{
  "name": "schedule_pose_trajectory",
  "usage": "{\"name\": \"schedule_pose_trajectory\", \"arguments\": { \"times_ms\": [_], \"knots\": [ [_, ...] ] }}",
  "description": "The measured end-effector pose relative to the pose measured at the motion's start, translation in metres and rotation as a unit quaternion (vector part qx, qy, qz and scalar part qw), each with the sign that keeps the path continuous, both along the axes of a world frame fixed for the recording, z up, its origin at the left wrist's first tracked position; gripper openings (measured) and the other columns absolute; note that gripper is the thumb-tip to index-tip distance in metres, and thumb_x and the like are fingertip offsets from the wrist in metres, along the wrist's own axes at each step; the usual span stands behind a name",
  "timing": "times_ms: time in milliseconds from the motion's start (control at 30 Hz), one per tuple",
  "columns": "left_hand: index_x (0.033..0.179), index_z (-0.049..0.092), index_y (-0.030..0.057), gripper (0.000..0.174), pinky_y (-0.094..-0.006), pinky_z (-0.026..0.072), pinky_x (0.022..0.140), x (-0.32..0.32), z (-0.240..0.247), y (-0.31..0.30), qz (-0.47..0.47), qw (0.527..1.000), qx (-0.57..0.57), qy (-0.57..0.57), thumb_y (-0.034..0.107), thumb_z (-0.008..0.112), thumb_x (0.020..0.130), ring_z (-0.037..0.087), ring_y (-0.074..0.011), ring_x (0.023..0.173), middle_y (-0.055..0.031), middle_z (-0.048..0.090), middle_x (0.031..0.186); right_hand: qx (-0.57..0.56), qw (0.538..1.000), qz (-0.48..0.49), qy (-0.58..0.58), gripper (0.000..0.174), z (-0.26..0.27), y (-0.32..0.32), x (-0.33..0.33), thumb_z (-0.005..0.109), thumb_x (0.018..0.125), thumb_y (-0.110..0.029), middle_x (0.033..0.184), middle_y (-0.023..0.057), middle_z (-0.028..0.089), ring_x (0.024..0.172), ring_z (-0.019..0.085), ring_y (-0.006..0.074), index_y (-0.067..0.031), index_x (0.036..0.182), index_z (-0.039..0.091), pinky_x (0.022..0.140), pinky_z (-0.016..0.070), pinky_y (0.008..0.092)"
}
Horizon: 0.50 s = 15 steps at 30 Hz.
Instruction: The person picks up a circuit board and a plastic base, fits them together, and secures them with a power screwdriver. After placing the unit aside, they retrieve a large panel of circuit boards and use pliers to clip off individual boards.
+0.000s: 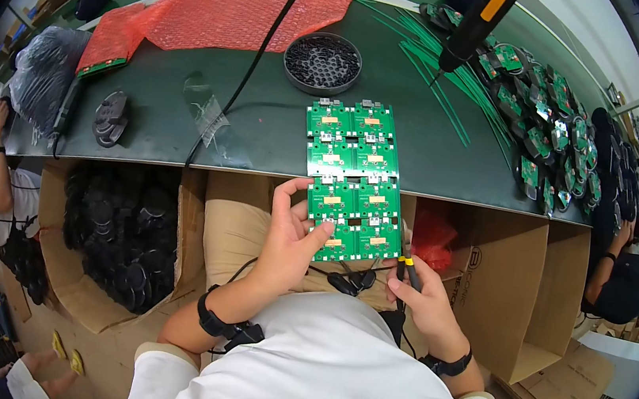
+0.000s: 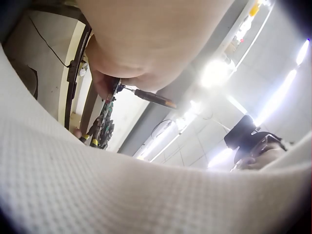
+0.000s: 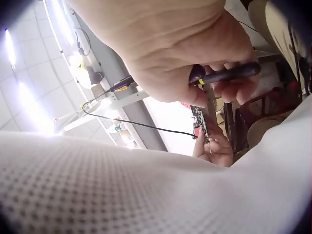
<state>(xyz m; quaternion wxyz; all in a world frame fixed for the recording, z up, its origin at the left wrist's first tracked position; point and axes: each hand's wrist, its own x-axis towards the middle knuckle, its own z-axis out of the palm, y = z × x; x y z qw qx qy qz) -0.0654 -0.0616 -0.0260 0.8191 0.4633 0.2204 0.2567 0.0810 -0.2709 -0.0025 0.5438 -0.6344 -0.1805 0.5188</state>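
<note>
My left hand grips a panel of joined green circuit boards by its left edge, thumb on the face and fingers round the side. The panel is tilted up over my lap and overlaps the bench's front edge in the head view. In my right hand is a pair of pliers with black handles and yellow bands, their tips up against the panel's lower right edge. From the right wrist, the dark handle shows lying across the fingers; the left wrist sees the panel edge-on.
A round tray of small dark parts stands on the green bench. An electric screwdriver hangs above green strips. Wired boards pile up at right, red bubble wrap lies behind. Cardboard boxes flank my lap.
</note>
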Motion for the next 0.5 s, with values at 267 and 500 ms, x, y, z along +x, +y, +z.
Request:
{"name": "schedule_pose_trajectory", "arguments": {
  "times_ms": [267,500],
  "knots": [
    [0.143,0.022,0.0069,0.06,-0.033,0.059,0.092,0.0001,0.0059,0.0004,0.003,0.999,0.025,0.021,-0.012,0.054,0.097,0.064,-0.0184,0.111,-0.0204,0.058,0.133,-0.024,1.0,0.006,0.014,0.032,0.0098,-0.0019,0.0015,0.068,0.098,-0.012,0.088,-0.0024,0.056,0.075,0.053,0.0072,-0.0021,0.128,0.06,0.069,0.0462,0.0246],
    [0.142,0.023,0.0062,0.059,-0.0348,0.0592,0.092,0.0004,0.0043,0.0027,0.008,0.999,0.036,0.018,-0.012,0.055,0.096,0.064,-0.0179,0.111,-0.0195,0.058,0.132,-0.044,0.999,0.017,-0.001,0.033,0.0076,-0.0044,0.0027,0.069,0.098,-0.013,0.089,-0.0039,0.055,0.077,0.053,0.0065,-0.004,0.129,0.061,0.07,0.0473,0.0245]
  ]
}}
